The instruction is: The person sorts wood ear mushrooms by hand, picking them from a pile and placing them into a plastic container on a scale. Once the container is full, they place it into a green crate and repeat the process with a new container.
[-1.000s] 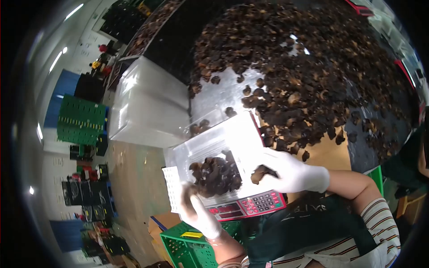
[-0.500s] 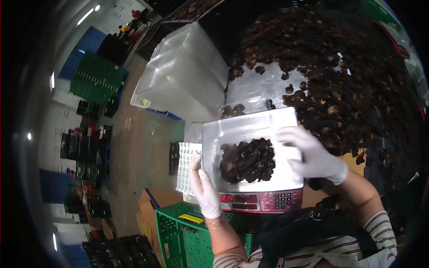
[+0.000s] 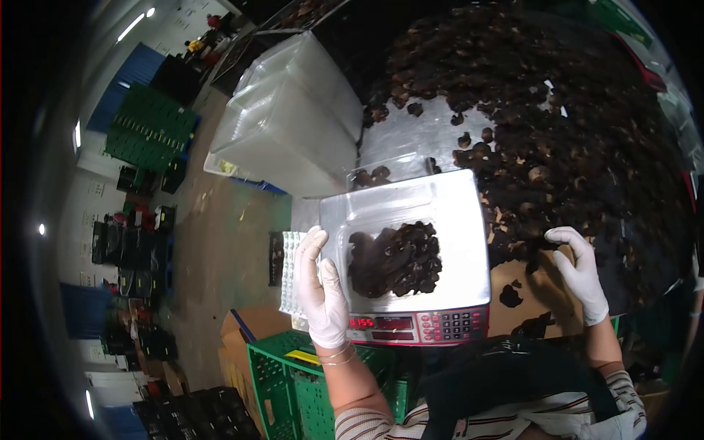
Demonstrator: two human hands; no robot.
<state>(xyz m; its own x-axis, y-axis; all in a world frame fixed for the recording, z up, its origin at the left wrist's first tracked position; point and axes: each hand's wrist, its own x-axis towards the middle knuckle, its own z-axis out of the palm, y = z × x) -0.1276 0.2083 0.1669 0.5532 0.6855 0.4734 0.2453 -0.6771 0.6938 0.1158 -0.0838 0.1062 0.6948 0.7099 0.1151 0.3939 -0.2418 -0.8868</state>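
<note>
A clear plastic tray [image 3: 379,207] lies on the silver weighing scale [image 3: 463,253], holding a heap of dark brown pieces [image 3: 396,260] that look like mushrooms. Red digits glow on the scale's red front panel [image 3: 433,326]. My left hand [image 3: 323,290], in a white glove, is beside the scale's left edge with thumb and fingers apart. Over the brown board to the right of the scale is my gloved right hand [image 3: 583,275], its fingers curved and apart, with nothing visible between them. Several loose dark pieces [image 3: 511,295] lie on that board near it.
A large spread of the same dark pieces [image 3: 579,161] covers the metal table [image 3: 403,136]. Stacked clear tubs [image 3: 286,125] stand at the back left. A light egg-tray-like sheet [image 3: 290,275] is left of the scale, and a green crate [image 3: 275,381] below.
My right hand has moved off the scale to the right, toward the spread of pieces. My left hand stays at the scale's left side. The displayed digits differ.
</note>
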